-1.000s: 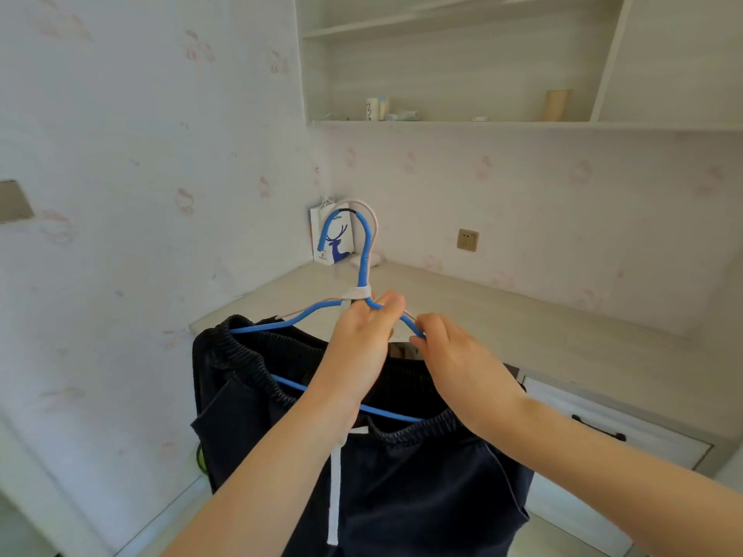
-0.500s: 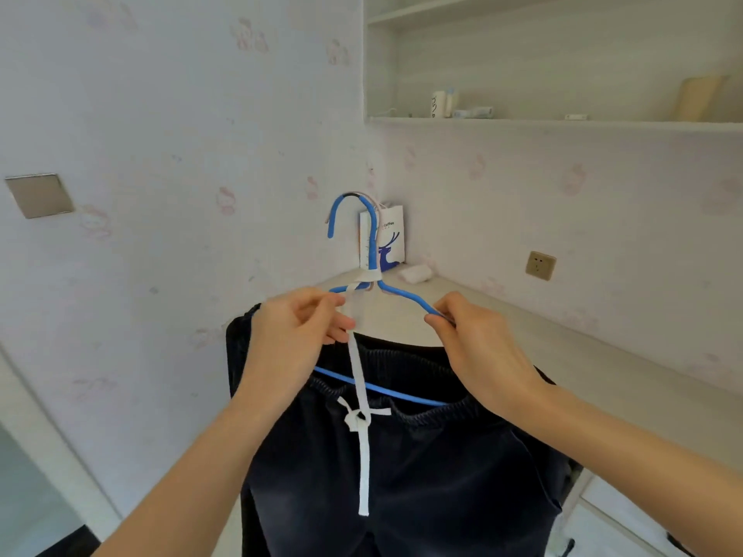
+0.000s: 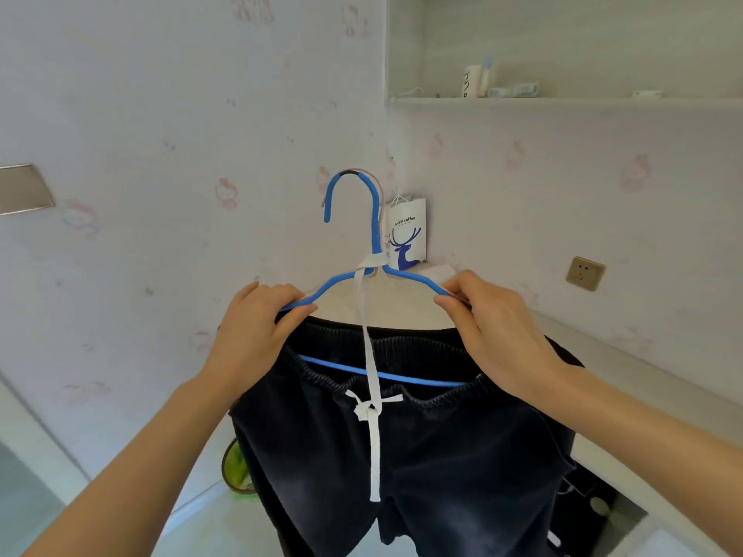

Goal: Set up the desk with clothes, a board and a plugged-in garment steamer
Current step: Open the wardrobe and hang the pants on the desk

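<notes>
Dark navy shorts [image 3: 422, 456] with a white drawstring [image 3: 372, 412] hang over the lower bar of a blue wire hanger [image 3: 376, 235], held up in front of me. My left hand [image 3: 257, 327] grips the hanger's left shoulder and my right hand [image 3: 490, 327] grips its right shoulder. The drawstring runs up and is tied around the hanger's neck. Behind the shorts lies the pale desk [image 3: 627, 367] along the right wall. No board or steamer is in view.
A white paper bag with a blue deer [image 3: 407, 235] stands in the desk's far corner. A wall socket [image 3: 585, 273] sits above the desk. A shelf [image 3: 563, 100] overhead holds a cup and small items. A green object [image 3: 237, 468] is on the floor.
Both hands have slid outward from the hanger's neck to its shoulders, and the view has turned left and moved closer to the corner. The drawstring now hangs straight down.
</notes>
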A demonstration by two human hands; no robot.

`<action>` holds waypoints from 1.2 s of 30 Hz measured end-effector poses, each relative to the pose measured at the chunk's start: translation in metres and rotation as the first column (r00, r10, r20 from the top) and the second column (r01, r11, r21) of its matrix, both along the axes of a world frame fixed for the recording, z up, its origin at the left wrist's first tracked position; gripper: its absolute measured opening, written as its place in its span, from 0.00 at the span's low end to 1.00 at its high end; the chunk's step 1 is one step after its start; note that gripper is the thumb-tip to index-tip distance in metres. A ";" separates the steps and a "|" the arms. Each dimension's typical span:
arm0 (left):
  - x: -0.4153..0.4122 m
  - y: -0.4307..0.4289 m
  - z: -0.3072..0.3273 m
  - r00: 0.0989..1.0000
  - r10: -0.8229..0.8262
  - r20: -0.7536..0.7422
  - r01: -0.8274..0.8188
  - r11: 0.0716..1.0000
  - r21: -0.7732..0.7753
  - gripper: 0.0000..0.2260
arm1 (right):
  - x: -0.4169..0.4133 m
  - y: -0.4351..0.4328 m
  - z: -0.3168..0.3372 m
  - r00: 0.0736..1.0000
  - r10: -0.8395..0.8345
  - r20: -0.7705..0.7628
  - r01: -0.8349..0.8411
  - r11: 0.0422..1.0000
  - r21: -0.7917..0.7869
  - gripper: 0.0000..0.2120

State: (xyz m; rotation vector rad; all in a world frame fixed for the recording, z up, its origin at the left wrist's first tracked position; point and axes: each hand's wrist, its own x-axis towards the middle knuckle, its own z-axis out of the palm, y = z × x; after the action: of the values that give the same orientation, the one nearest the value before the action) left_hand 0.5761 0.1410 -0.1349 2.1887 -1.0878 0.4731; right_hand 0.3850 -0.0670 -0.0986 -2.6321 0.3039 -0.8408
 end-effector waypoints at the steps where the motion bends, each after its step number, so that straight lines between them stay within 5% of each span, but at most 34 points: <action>1: 0.007 -0.005 0.000 1.000 0.006 -0.017 -0.007 0.999 -0.048 0.12 | 0.009 -0.006 0.001 1.000 -0.005 0.007 0.005 1.000 0.001 0.10; 8: 0.075 -0.044 0.007 0.993 0.045 -0.111 -0.064 0.982 -0.175 0.12 | 0.083 -0.060 0.014 0.997 -0.067 -0.048 0.055 0.971 -0.232 0.15; 16: 0.187 -0.082 0.016 0.991 0.006 -0.137 -0.033 0.980 -0.195 0.11 | 0.157 -0.124 -0.004 0.985 -0.008 -0.174 -0.006 0.997 -0.082 0.15; 36: 0.406 -0.227 0.004 0.989 0.034 -0.141 -0.048 0.994 -0.096 0.11 | 0.387 -0.254 -0.022 0.970 -0.241 0.025 0.242 0.958 -0.153 0.11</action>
State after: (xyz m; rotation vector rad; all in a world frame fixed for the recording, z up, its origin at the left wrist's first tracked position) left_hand 0.9820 -0.0864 -0.1304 2.1260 -0.9274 0.3779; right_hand 0.7719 -0.3212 -0.1205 -2.7733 0.5907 -0.9860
